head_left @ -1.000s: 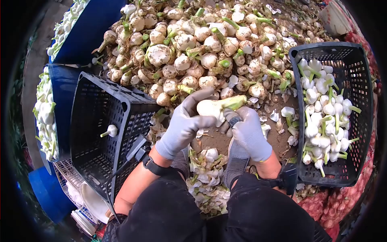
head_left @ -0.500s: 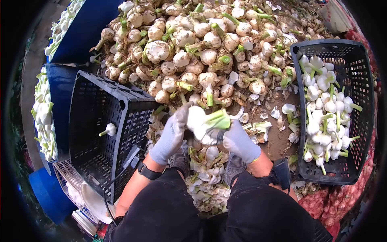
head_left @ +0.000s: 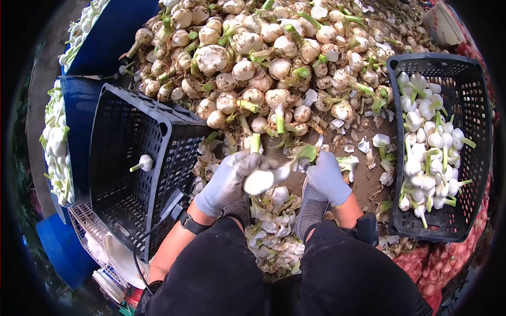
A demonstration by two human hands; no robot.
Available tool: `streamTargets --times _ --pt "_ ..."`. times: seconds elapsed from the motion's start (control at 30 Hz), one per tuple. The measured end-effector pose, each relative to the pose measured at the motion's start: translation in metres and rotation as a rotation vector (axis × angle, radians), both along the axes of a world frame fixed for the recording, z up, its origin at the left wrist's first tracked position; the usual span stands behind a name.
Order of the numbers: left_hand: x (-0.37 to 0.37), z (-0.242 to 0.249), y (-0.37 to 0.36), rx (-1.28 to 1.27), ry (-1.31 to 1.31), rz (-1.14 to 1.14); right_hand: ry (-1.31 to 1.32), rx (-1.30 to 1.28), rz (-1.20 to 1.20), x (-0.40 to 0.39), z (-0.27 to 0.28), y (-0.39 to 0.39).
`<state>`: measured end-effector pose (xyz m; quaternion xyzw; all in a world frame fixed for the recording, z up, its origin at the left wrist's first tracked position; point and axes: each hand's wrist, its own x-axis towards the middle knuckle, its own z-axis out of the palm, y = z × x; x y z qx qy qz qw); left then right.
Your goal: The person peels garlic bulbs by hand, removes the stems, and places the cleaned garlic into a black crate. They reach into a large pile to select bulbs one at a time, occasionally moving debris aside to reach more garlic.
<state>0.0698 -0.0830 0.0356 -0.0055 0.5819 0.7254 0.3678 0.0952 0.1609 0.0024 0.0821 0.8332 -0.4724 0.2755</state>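
My left hand (head_left: 229,176), in a pale grey glove, is closed around a garlic bulb (head_left: 258,182). The bulb's white, clean underside faces me, and its cut green stem (head_left: 255,143) sticks up beyond the fingers. My gloved right hand (head_left: 328,178) is closed at a strip of green and white garlic skin (head_left: 304,154), blurred toward the bulb. A slim pale tip shows above the right fist; I cannot tell what it belongs to. Just beyond both hands lies a heap of soil-stained garlic (head_left: 245,71). Loose peelings (head_left: 271,231) cover the ground between my feet.
On the right, a black crate (head_left: 443,234) holds many clean white bulbs. A tilted black crate (head_left: 163,174) on the left has one bulb (head_left: 145,163) inside. Blue containers (head_left: 81,131) of garlic stand at far left, and red net sacks (head_left: 448,268) lie at lower right.
My hands have moved apart, the right drawing garlic skin away from the bulb. In my left hand the bulb has turned from stem pointing right to stem pointing up.
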Motion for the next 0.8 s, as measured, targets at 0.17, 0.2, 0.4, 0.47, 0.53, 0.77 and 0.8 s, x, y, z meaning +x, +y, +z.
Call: streamTargets --times 0.17,0.2,0.4,0.47,0.53,0.77,0.8 --pt "-0.017 0.024 0.002 0.512 -0.150 0.414 -0.213 0.023 0.846 0.019 0.012 -0.027" --pt "-0.020 0.034 0.000 0.488 -0.137 0.522 -0.275 0.047 0.941 0.021 0.009 -0.029" --pt "-0.029 0.110 -0.076 -0.339 0.848 0.682 0.259 0.373 0.671 0.003 0.023 -0.002" --pt "-0.027 0.141 -0.057 -0.787 0.897 0.892 0.415 0.433 0.481 -0.026 0.026 -0.007" --pt "-0.027 0.141 -0.041 -0.761 1.011 0.914 0.724 0.572 0.486 -0.056 0.019 -0.019" --pt "-0.030 0.022 0.007 -0.483 0.743 0.210 0.840 0.243 0.169 -0.083 0.003 -0.023" --pt "-0.033 0.018 0.014 -0.548 0.822 0.179 0.550 -0.179 -0.170 -0.070 0.008 -0.026"
